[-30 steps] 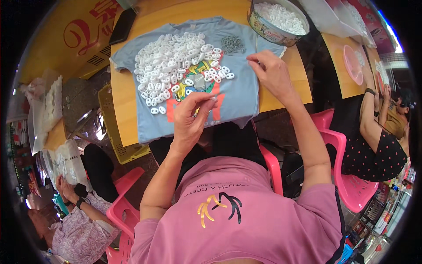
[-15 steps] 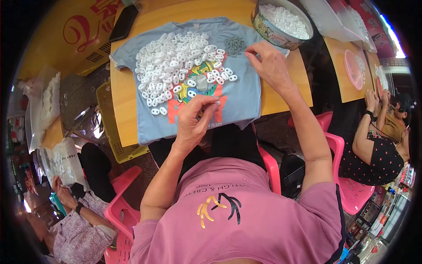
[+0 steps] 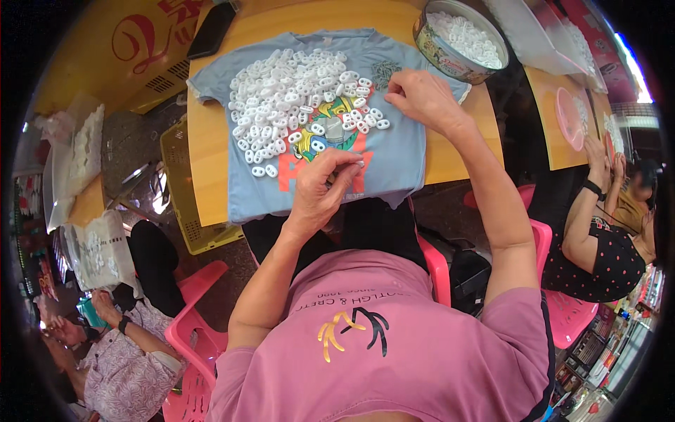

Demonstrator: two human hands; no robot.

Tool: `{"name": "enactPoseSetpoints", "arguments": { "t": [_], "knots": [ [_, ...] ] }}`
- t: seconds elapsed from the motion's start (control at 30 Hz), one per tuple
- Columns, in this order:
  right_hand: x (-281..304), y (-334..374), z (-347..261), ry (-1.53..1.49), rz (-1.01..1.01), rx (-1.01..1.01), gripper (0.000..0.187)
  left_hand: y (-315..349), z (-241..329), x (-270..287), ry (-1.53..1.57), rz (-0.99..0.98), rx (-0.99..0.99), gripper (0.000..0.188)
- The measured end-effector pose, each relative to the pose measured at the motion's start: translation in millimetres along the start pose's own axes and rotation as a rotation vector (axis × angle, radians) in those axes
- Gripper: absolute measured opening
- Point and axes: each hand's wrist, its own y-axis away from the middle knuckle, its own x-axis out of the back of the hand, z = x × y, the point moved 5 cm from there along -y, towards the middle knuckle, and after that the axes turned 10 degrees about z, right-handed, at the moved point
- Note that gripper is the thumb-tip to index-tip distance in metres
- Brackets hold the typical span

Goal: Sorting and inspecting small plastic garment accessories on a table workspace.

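A light blue T-shirt [image 3: 394, 151] with a colourful print lies spread over a wooden table. On it is a large heap of small white oval plastic pieces [image 3: 271, 95], each with two dark holes. My left hand [image 3: 327, 186] is closed above the shirt's lower part, pinching a white plastic piece [image 3: 361, 163] at thumb and forefinger. Beside a small pile of grey screws [image 3: 384, 72], my right hand [image 3: 427, 102] has its fingers drawn together. Whether anything small is between those fingertips cannot be made out.
A round patterned tin [image 3: 450, 65] full of white pieces stands at the far right, a black phone [image 3: 212, 32] at the far left. People sit on both sides; the right one works near a pink dish [image 3: 568, 118]. Yellow crates [image 3: 186, 211] stand left of the table.
My right hand has drawn away from the screw pile, moving left and nearer to me. My left hand keeps its pinch on the white piece. The whole view has shifted slightly.
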Motion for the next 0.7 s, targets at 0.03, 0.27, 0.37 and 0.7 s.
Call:
{"name": "enactPoseSetpoints", "arguments": {
  "t": [0.03,0.27,0.37,0.7],
  "knots": [
    [0,0,0,0.021,-0.04,-0.009,0.018,0,-1,0,-0.002,0.003,-0.001,0.013],
    [-6,2,2,0.004,0.072,0.033,0.016,-2,-2,-1,0.075,0.005,0.017,0.012],
    [-11,9,-6,0.032,0.242,0.086,0.013,-4,-4,-1,0.08,0.01,0.029,0.012],
    [-3,26,-8,-0.143,0.406,0.115,0.007,4,4,3,0.034,-0.002,0.04,0.01]
  ]
}}
